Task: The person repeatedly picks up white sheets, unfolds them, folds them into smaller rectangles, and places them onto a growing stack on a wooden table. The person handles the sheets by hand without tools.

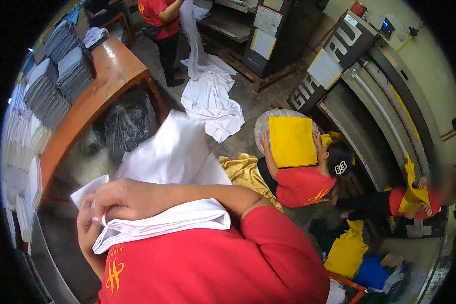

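Note:
A white cloth is held close against the front of my red shirt. Its folded band (172, 223) lies along my chest, below my right forearm. Beyond that forearm spreads a loose white sheet (169, 152), slightly blurred; whether it is the same piece as the band is hidden. My right hand (120, 196) reaches across to the left, its fingers curled closed at the cloth's edge. Right beside it, my left hand (86, 226) grips the band's left end, partly covered by the right. A small white corner (89, 190) sticks out past the knuckles.
An orange-topped table (104, 68) and stacks of folded cloth (48, 91) stand at left. White fabric (213, 99) trails on the floor near a standing person (159, 15). At right, a crouching person (304, 185) handles yellow cloth (291, 142) beside large machines (357, 121); another holds yellow cloth.

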A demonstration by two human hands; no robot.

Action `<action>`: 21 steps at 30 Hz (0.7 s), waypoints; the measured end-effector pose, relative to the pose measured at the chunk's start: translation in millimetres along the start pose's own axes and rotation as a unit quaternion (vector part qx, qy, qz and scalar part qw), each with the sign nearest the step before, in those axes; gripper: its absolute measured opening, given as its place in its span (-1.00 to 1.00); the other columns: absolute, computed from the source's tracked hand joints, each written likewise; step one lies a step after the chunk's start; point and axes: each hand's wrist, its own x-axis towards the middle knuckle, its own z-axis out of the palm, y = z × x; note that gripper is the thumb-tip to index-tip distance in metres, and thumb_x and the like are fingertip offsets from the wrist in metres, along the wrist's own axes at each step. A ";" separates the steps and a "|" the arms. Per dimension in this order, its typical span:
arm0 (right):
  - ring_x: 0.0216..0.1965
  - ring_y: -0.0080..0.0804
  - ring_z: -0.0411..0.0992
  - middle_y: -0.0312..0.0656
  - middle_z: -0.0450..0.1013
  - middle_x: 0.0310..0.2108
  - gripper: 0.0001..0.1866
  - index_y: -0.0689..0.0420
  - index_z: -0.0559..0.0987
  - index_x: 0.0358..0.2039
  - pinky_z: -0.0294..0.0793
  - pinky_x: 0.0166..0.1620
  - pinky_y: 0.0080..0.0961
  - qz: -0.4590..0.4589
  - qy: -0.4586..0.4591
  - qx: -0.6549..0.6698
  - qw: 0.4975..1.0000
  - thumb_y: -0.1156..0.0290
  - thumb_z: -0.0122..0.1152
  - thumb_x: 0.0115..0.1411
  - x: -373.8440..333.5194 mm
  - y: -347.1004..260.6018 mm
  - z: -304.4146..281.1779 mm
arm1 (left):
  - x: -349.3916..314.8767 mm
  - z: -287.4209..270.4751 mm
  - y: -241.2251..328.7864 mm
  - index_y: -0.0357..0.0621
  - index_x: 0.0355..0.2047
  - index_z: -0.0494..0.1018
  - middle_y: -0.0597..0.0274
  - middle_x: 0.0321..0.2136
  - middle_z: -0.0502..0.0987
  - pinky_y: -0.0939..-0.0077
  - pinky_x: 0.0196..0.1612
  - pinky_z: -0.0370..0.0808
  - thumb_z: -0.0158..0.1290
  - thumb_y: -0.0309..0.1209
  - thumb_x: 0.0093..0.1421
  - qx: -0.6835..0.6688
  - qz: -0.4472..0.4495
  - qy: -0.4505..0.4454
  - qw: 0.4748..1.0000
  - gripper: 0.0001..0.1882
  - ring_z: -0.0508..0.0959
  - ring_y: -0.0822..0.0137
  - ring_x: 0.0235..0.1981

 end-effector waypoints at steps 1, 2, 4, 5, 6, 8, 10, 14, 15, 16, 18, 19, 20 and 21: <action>-0.23 -0.22 0.46 -0.09 0.48 -0.30 -0.83 0.28 0.52 -0.31 0.41 -0.13 -0.42 -0.072 0.004 -0.009 0.997 0.63 0.13 0.03 5.1 -0.8 -8.1 | 1.0 6.8 4.5 -0.27 -0.12 0.43 0.11 -0.28 0.47 0.36 -0.17 0.40 0.06 -0.30 0.24 -0.005 0.001 -0.009 1.000 -0.69 0.46 0.26 -0.27; -0.23 -0.20 0.47 -0.07 0.49 -0.30 -0.84 0.29 0.52 -0.32 0.41 -0.14 -0.41 -0.064 -0.005 -0.003 0.998 0.64 0.13 0.02 2.0 -8.4 -1.0 | -6.1 9.6 13.4 -0.27 -0.12 0.43 0.11 -0.29 0.48 0.37 -0.17 0.40 0.06 -0.30 0.24 -0.007 0.004 -0.012 1.000 -0.70 0.46 0.26 -0.28; -0.25 -0.15 0.49 -0.03 0.50 -0.31 -0.85 0.31 0.53 -0.35 0.43 -0.15 -0.39 -0.044 -0.010 0.009 0.999 0.66 0.13 -0.01 2.5 -13.0 1.2 | -5.8 19.3 24.5 -0.27 -0.14 0.43 0.12 -0.30 0.48 0.37 -0.18 0.40 0.05 -0.30 0.24 -0.012 0.012 -0.029 0.999 -0.70 0.46 0.27 -0.29; -0.24 -0.15 0.48 -0.03 0.49 -0.31 -0.85 0.30 0.54 -0.35 0.43 -0.15 -0.38 -0.026 -0.017 0.012 0.999 0.65 0.14 -0.01 2.7 -12.4 2.3 | -3.8 25.6 28.1 -0.28 -0.14 0.44 0.12 -0.31 0.48 0.38 -0.19 0.40 0.05 -0.30 0.24 -0.015 0.015 -0.038 0.999 -0.71 0.45 0.27 -0.30; -0.23 -0.15 0.48 -0.04 0.49 -0.32 -0.84 0.30 0.55 -0.35 0.43 -0.15 -0.37 -0.009 -0.024 0.016 1.000 0.64 0.14 -0.01 3.6 -11.6 4.4 | -0.9 28.7 32.0 -0.28 -0.15 0.44 0.13 -0.32 0.48 0.38 -0.19 0.40 0.05 -0.30 0.24 -0.017 0.020 -0.044 0.999 -0.71 0.45 0.27 -0.30; -0.23 -0.15 0.46 -0.06 0.49 -0.32 -0.85 0.27 0.56 -0.36 0.44 -0.15 -0.36 -0.023 -0.027 -0.015 0.999 0.62 0.15 -0.01 7.9 -6.2 4.1 | 12.1 34.2 34.6 -0.28 -0.16 0.44 0.14 -0.33 0.48 0.39 -0.20 0.40 0.04 -0.30 0.25 -0.018 0.036 -0.049 0.998 -0.72 0.45 0.28 -0.31; -0.22 -0.14 0.45 -0.07 0.48 -0.32 -0.85 0.24 0.57 -0.37 0.44 -0.16 -0.34 -0.083 -0.017 -0.084 0.993 0.60 0.17 -0.02 16.2 -1.1 -0.3 | 28.9 36.3 32.9 -0.28 -0.17 0.45 0.14 -0.34 0.48 0.40 -0.21 0.40 0.03 -0.30 0.25 -0.019 0.050 -0.052 0.997 -0.72 0.45 0.28 -0.32; -0.23 -0.11 0.42 -0.12 0.46 -0.34 -0.87 0.18 0.56 -0.39 0.45 -0.17 -0.32 -0.075 0.041 -0.142 0.986 0.55 0.18 -0.02 34.9 -11.1 -14.7 | 48.2 29.1 27.5 -0.29 -0.20 0.46 0.16 -0.37 0.48 0.41 -0.23 0.39 0.02 -0.30 0.25 -0.012 0.062 -0.042 0.997 -0.73 0.45 0.30 -0.35; -0.23 -0.11 0.42 -0.12 0.45 -0.34 -0.87 0.17 0.56 -0.39 0.45 -0.17 -0.32 -0.070 0.056 -0.181 0.979 0.55 0.18 -0.01 36.9 -19.3 -19.0 | 49.9 27.0 26.6 -0.29 -0.21 0.46 0.16 -0.38 0.48 0.42 -0.24 0.39 0.02 -0.30 0.26 -0.008 0.060 -0.033 0.998 -0.73 0.45 0.30 -0.35; -0.24 -0.10 0.42 -0.13 0.44 -0.35 -0.88 0.16 0.56 -0.39 0.45 -0.17 -0.31 -0.062 0.066 -0.222 0.971 0.54 0.18 -0.01 36.0 -26.3 -18.3 | 48.0 24.0 23.1 -0.30 -0.21 0.46 0.17 -0.39 0.48 0.42 -0.24 0.39 0.02 -0.30 0.26 -0.009 0.051 -0.017 0.999 -0.73 0.45 0.30 -0.36; -0.24 -0.10 0.42 -0.13 0.43 -0.37 -0.87 0.16 0.55 -0.38 0.46 -0.18 -0.30 -0.076 0.094 -0.251 0.960 0.52 0.19 -0.01 37.6 -37.5 -25.9 | 46.3 14.8 16.5 -0.30 -0.23 0.51 0.15 -0.33 0.52 0.41 -0.18 0.42 0.04 -0.35 0.24 -0.024 0.009 0.036 0.999 -0.76 0.48 0.30 -0.30; -0.24 -0.10 0.42 -0.13 0.42 -0.39 -0.87 0.16 0.54 -0.38 0.46 -0.18 -0.30 -0.083 0.107 -0.265 0.955 0.51 0.19 -0.01 37.4 -40.4 -29.9 | 45.8 6.8 12.6 -0.31 -0.23 0.55 0.13 -0.27 0.56 0.40 -0.12 0.44 0.07 -0.40 0.22 -0.035 -0.022 0.073 0.996 -0.79 0.51 0.30 -0.23; -0.26 -0.11 0.42 -0.12 0.40 -0.41 -0.89 0.16 0.53 -0.39 0.46 -0.21 -0.29 -0.109 0.111 -0.314 0.936 0.48 0.18 0.02 37.0 -42.3 -33.3 | 46.3 -1.7 8.0 -0.32 -0.24 0.55 0.12 -0.27 0.56 0.41 -0.11 0.45 0.05 -0.40 0.22 -0.055 -0.068 0.100 0.991 -0.78 0.51 0.31 -0.24; -0.27 -0.12 0.41 -0.12 0.39 -0.42 -0.89 0.15 0.54 -0.39 0.46 -0.22 -0.28 -0.099 0.103 -0.374 0.916 0.48 0.17 0.02 37.6 -42.6 -35.7 | 47.8 -13.6 3.6 -0.33 -0.23 0.54 0.11 -0.29 0.56 0.42 -0.11 0.44 0.04 -0.37 0.23 0.006 -0.062 0.119 0.991 -0.76 0.51 0.29 -0.24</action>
